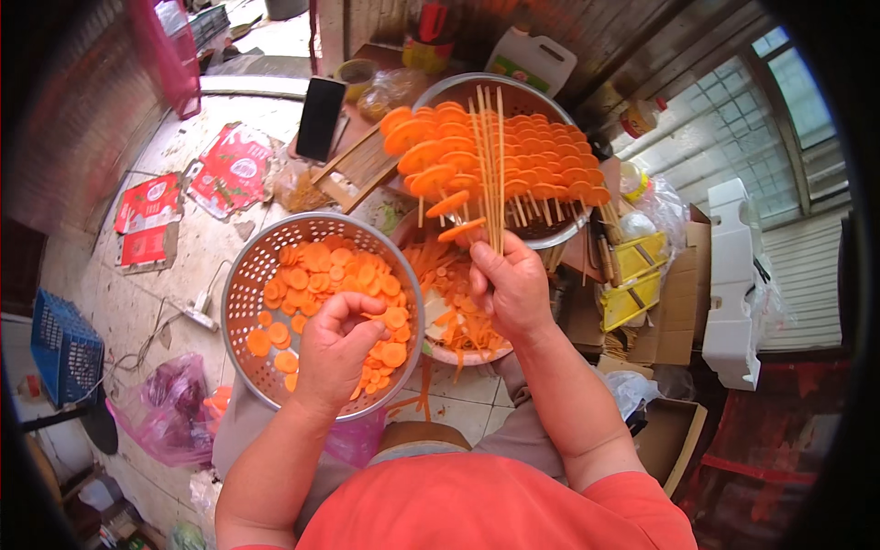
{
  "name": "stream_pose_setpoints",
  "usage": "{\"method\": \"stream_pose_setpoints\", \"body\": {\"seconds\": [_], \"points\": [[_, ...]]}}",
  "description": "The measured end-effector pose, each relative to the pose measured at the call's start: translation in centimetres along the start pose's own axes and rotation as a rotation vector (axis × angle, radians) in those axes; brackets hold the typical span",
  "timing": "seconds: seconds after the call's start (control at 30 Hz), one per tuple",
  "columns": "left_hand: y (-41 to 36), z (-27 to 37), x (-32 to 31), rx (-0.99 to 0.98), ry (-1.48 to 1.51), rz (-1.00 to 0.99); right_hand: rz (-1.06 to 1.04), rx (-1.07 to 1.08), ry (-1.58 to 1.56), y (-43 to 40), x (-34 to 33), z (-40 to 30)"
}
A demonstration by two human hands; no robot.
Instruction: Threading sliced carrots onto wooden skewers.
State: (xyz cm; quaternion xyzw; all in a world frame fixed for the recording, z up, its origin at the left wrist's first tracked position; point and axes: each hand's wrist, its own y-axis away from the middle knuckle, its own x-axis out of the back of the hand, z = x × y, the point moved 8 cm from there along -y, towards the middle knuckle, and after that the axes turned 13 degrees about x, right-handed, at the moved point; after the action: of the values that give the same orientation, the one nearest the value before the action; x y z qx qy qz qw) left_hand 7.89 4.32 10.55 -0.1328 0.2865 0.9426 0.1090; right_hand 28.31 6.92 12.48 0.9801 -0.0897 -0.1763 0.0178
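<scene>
My right hand (507,285) grips a bundle of thin bamboo skewers (489,165) that point away from me. Just beyond its fingertips is a carrot slice (462,229), seemingly on a skewer. My left hand (340,347) hovers over a perforated metal colander (240,292) with its thumb and forefinger curled close together. Whether a slice is pinched between them is unclear. Many loose round carrot slices (316,258) lie in that colander. Behind my right hand, rows of skewered carrot slices (543,155) rest over a second metal colander (467,82).
A basin (471,357) of carrot peelings sits between my knees and the skewered rows. A wooden slicer board (357,168) leans near a phone (321,118). Yellow plastic slicers (636,275) and cardboard (677,302) stand at the right. A power strip (201,316) lies on the floor.
</scene>
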Motion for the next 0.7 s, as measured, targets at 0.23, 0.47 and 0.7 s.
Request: {"method": "stream_pose_setpoints", "body": {"seconds": [0.23, 0.47, 0.7], "points": [[-0.4, -0.5, -0.6, 0.039, -0.054, -0.022, 0.275, 0.195, 0.113, -4.1, 5.6, -4.0], [-0.7, -0.4, -1.1, 0.059, -0.081, -0.037, 0.375, 0.174, 0.229, -6.8, 7.4, -2.6], [-0.6, -0.6, -0.6, 0.053, -0.085, -0.031, 0.352, 0.054, 0.467, -6.7, 5.8, -0.9]]}}
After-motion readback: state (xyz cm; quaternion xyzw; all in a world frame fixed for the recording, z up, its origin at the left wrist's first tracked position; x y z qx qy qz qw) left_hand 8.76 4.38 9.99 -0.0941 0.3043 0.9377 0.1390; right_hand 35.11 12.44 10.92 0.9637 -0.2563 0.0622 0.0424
